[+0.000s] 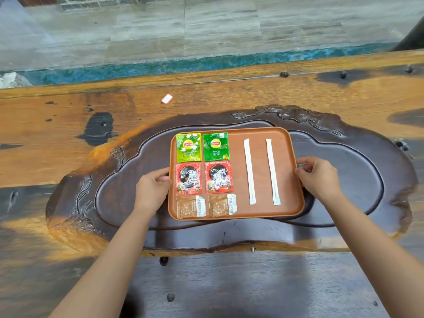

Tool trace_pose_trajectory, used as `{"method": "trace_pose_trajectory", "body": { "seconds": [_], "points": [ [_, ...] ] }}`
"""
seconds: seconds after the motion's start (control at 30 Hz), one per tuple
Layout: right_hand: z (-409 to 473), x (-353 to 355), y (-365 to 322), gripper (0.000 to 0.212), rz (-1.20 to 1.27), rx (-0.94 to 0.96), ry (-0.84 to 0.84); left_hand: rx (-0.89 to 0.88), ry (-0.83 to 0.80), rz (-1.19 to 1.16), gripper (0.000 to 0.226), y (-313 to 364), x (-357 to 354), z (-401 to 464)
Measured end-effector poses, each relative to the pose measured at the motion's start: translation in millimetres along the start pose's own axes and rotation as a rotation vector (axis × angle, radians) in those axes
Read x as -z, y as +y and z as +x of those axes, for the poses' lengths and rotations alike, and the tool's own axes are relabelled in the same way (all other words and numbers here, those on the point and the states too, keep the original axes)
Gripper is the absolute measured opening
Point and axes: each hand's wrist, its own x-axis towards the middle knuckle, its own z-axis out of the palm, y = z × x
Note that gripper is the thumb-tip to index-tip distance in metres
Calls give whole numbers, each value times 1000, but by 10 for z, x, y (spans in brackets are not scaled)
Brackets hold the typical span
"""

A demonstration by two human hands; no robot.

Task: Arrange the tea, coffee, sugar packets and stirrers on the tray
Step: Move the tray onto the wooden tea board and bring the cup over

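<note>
An orange-brown tray (289, 203) lies on a dark carved wooden tea board (358, 180). On its left part sit two green tea packets (188, 147) (216, 146) in the back row, two red coffee packets (188, 179) (218, 177) in the middle row and two brown sugar packets (191, 207) (223, 205) at the front. Two white wrapped stirrers (249, 171) (273, 172) lie side by side on the right part. My left hand (152, 189) grips the tray's left rim. My right hand (317, 176) grips the right rim.
The tea board rests on a long wooden table (68, 138) with dark patches and bolts. A small white and red tag (166, 98) lies on the table behind the board. A stone floor lies beyond the table's far edge.
</note>
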Motion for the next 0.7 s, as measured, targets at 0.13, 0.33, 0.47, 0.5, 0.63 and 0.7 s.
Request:
{"method": "trace_pose_trajectory", "body": {
  "seconds": [0.13, 0.33, 0.47, 0.5, 0.63, 0.7],
  "points": [
    [-19, -7, -16, 29, 2, 10, 14, -7, -2, 16, 33, 0, 1, -10],
    [-42, -34, -10, 29, 36, -31, 6, -1, -9, -56, 28, -55, 28, -38],
    [-133, -7, 29, 33, 114, -79, -29, 37, -59, -169, 28, -39, 88, -116],
    [-182, 12, 43, 36, 110, -81, -24, 55, -61, -197, 29, -36, 118, -168],
    [-620, 52, 32, 33, 57, -50, 60, 71, 20, -195, 28, -145, 254, -556],
    [-971, -43, -2, 30, 80, 9, 48, 53, 43, -170, 25, -255, 275, -864]
  ]
}}
